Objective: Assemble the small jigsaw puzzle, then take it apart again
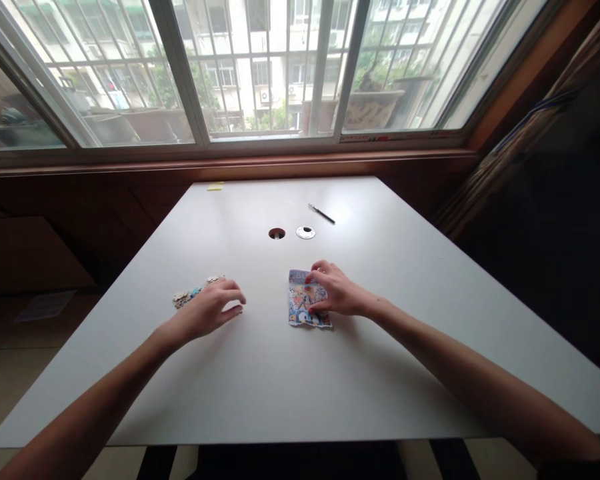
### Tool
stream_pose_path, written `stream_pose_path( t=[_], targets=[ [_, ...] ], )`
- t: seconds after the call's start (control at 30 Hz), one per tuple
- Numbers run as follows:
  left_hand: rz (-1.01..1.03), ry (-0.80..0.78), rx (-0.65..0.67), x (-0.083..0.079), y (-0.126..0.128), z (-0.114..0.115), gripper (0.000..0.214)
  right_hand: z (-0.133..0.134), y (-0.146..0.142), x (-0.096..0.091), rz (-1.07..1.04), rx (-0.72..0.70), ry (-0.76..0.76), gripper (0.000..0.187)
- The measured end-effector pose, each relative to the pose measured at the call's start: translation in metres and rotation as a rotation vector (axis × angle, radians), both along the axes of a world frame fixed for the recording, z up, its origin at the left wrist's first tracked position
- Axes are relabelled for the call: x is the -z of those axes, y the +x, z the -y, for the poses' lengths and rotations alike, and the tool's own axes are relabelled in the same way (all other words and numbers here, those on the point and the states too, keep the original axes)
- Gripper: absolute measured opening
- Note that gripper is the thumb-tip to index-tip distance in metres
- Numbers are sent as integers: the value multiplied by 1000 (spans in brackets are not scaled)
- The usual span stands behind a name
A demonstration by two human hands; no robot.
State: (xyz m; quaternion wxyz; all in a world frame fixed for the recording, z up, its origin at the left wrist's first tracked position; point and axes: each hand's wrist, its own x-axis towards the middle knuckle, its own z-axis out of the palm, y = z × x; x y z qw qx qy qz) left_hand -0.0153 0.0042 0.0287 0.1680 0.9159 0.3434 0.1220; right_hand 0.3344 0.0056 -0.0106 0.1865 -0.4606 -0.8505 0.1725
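Observation:
A small rectangular picture [300,301], printed in bright colours with a purple strip along its top and a ragged pale lower edge, lies flat on the white table [260,380]. Whether it is a torn packet or joined jigsaw pieces, I cannot tell. My right hand [337,291] reaches over its right side, thumb and fingers apart, fingertips at its surface. To the left, my left hand [213,310] hovers low with thumb and fingers spread. A pile of small jigsaw pieces [181,298] lies behind and beside it, partly covered by the hand.
Farther back are a dark pen [322,213], a round hole [277,233] in the tabletop and a silvery round cover [306,232] beside it. A yellow sticker [215,187] marks the far edge. Beyond stands a barred window [265,73]; a dark curtain [540,153] hangs at right.

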Motion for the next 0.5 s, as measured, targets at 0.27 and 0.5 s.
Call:
stream_pose_path(
  t=[0.27,0.5],
  targets=[
    [338,-221,-190,30,90,-3,17,-2,-50,10,-327,-3,157,34],
    [493,-112,-257,3,64,-24,22,-4,-73,-14,-580,37,203,16]
  ],
)
